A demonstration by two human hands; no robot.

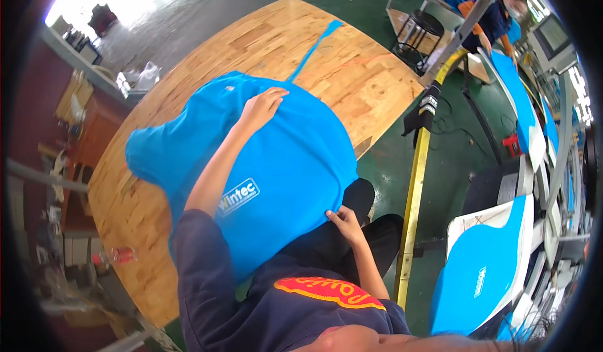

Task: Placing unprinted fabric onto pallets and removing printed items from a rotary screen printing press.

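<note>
A large piece of bright blue cloth [295, 157] with a white printed logo is spread over the wooden table, its near part hanging over the edge onto my lap. A thin blue strap [308, 58] runs from its far edge across the tabletop. My left hand [264, 108] lies on the cloth near that far edge, fingers stretched out and pointing right. Close to my lap, my right hand [347, 224] pinches the cloth's near right edge between thumb and fingers.
The wooden table [251, 41] has a clear bottle with a red cap [116, 256] at its left edge. Right of me stands a yellow metal rail [414, 207]. Beyond it, printing boards [524, 226] carry blue cloth pieces. A co-worker [493, 25] handles one farther back, near a black stool [427, 22].
</note>
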